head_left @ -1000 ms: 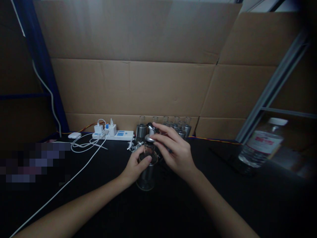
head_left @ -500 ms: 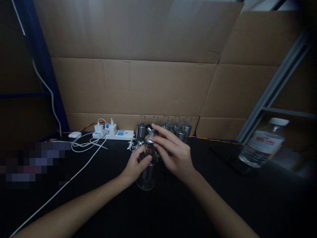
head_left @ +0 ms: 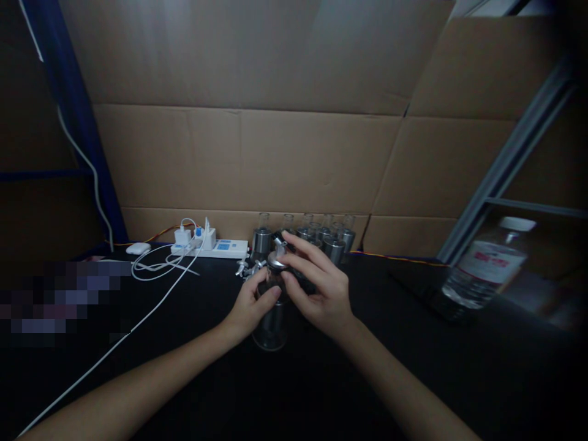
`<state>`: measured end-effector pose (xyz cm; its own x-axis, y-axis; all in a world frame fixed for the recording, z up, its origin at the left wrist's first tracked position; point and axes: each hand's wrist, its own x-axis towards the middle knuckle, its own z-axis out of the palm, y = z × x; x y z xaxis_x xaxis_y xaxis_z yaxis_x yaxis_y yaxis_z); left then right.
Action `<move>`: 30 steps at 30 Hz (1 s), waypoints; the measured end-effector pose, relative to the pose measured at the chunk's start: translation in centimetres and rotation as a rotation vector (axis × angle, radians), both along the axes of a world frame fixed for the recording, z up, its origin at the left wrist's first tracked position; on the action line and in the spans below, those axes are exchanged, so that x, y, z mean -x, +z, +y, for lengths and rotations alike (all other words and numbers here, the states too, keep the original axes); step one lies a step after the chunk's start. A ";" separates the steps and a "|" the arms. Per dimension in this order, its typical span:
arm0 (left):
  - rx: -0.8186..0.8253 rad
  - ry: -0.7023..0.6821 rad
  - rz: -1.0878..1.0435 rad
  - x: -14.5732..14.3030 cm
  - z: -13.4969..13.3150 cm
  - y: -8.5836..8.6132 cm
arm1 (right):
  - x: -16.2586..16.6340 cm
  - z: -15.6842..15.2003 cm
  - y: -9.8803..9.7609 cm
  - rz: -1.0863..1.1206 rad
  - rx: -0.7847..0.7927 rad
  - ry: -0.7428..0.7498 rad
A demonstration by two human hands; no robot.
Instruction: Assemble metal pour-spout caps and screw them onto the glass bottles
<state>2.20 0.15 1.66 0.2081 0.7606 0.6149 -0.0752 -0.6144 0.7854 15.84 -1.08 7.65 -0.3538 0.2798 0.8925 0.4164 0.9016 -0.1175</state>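
Observation:
A small glass bottle [head_left: 272,327] with a metal pour-spout cap [head_left: 277,255] stands on the black table [head_left: 413,380]. My left hand [head_left: 249,306] is wrapped round the bottle's upper body. My right hand [head_left: 316,285] curls over the cap, fingertips pressed on the cap's rim. Just behind my hands a cluster of several similar metal-capped bottles [head_left: 321,236] stands against the cardboard wall.
A white power strip [head_left: 215,248] with plugged chargers and white cables [head_left: 158,269] lies at the back left, beside a small white case [head_left: 138,248]. A clear plastic water bottle [head_left: 482,269] stands at the right near a metal rack post [head_left: 509,159]. Cardboard sheets [head_left: 248,122] wall the back.
My right hand has drawn in from an open reach and closed its fingers on the bottle's cap. The left hand and the bottle have hardly moved.

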 end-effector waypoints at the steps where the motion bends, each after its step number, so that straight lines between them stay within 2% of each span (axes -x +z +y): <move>1: -0.002 0.007 0.003 0.0 0.0 0.0 | 0.1 0.0 -0.1 0.002 -0.006 0.003; 11: -0.005 0.044 0.019 0.0 0.1 -0.1 | 1.5 0.3 -1.3 0.037 0.013 -0.022; 20: -0.004 0.027 -0.036 -0.2 -0.2 -0.2 | 2.2 0.2 -1.6 0.107 0.050 -0.021; 26: 0.004 0.054 -0.063 -0.3 -0.3 -1.3 | 2.4 -0.3 -2.2 0.131 0.104 0.014; 30: -0.033 0.009 0.052 -0.2 -0.4 -2.1 | 2.1 -0.4 -3.3 0.205 0.221 0.061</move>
<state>2.42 -0.29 -0.46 0.2340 0.7418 0.6284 -0.0292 -0.6407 0.7672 13.69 -1.48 4.36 -0.1947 0.4590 0.8669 0.3097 0.8673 -0.3897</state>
